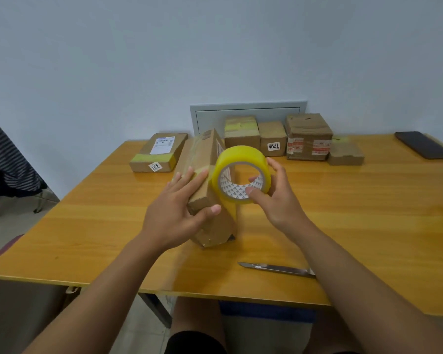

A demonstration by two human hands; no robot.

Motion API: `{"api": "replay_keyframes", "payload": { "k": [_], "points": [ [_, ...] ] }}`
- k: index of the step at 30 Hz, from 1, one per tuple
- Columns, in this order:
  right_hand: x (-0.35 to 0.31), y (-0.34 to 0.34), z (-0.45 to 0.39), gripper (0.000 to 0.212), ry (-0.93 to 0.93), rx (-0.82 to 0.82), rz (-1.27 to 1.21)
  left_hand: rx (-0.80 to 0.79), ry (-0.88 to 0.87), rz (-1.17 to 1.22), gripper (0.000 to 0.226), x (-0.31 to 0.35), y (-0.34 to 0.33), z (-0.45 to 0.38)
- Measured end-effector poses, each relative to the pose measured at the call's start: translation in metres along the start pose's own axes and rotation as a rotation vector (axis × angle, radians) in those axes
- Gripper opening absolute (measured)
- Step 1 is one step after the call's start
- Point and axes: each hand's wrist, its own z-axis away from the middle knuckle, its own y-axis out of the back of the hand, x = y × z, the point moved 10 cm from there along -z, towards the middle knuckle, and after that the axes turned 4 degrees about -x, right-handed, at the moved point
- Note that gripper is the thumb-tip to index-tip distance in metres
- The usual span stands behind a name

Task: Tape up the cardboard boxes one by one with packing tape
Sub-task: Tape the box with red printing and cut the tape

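Observation:
A long flat cardboard box (207,159) stands on its edge in the middle of the wooden table (343,200). My left hand (179,208) lies against its left face, fingers straight, the thumb hooked over the near top corner. A yellow roll of packing tape (241,159) is held just right of the box's top edge. My right hand (274,195) grips the roll, fingers through its core and over its rim. A strip of tape runs from the roll onto the box top.
A flat labelled box (159,154) lies at the back left. Several small boxes (307,136) stand along the wall at the back. A utility knife (276,269) lies near the front edge. A dark phone (423,144) sits at the far right.

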Motion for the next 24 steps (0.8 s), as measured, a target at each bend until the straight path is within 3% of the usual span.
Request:
{"api": "replay_keyframes", "payload": {
  "k": [5,10,17,22,24],
  "points": [
    [-0.023,-0.006,-0.009,0.065,0.091,0.008,0.065,0.154,-0.073,0.25,0.069,-0.006,0.0,0.003],
    [-0.046,-0.019,-0.013,0.073,0.176,0.005,0.125,0.137,-0.083,0.507,0.065,-0.03,-0.012,0.005],
    [-0.038,-0.055,-0.032,0.086,0.133,-0.097,0.138,0.141,0.003,0.572,0.063,-0.048,-0.019,0.01],
    [-0.028,-0.085,-0.041,0.069,0.131,-0.143,0.236,0.141,0.174,0.466,0.057,-0.074,-0.034,0.022],
    [-0.028,-0.089,-0.042,0.066,0.138,-0.139,0.28,0.213,0.22,0.371,0.048,-0.079,-0.031,0.027]
  ]
}}
